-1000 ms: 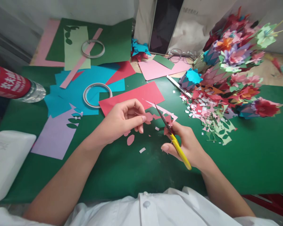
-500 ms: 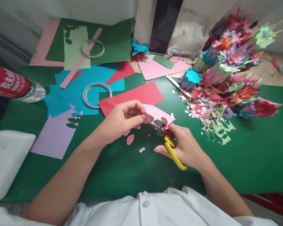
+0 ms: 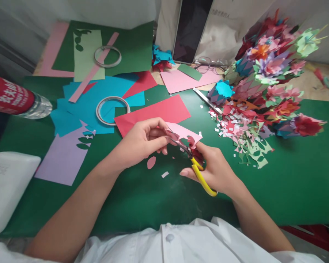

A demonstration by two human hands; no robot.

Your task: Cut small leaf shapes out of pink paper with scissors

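My left hand (image 3: 142,143) pinches the left edge of a pink paper piece (image 3: 184,133) with notches cut along its near side. My right hand (image 3: 211,168) is closed round the yellow-handled scissors (image 3: 195,165), whose blades reach up-left into the pink paper near my left fingertips. Both hands hover just above the green table cover (image 3: 290,182). A cut pink petal (image 3: 151,162) and a small white scrap (image 3: 165,174) lie below my left hand.
Red sheet (image 3: 153,113), blue sheets with a tape ring (image 3: 112,109), lilac sheet (image 3: 64,157) lie left. A bottle (image 3: 16,100) and white box (image 3: 8,186) are far left. Paper flowers (image 3: 274,69), scraps (image 3: 244,135), a metal ruler (image 3: 207,100), glasses (image 3: 211,65) and a tablet (image 3: 192,29) stand behind.
The scissors swung from pointing up and away to pointing left into the pink paper. My right hand shifted slightly left and the paper turned flatter between my hands.
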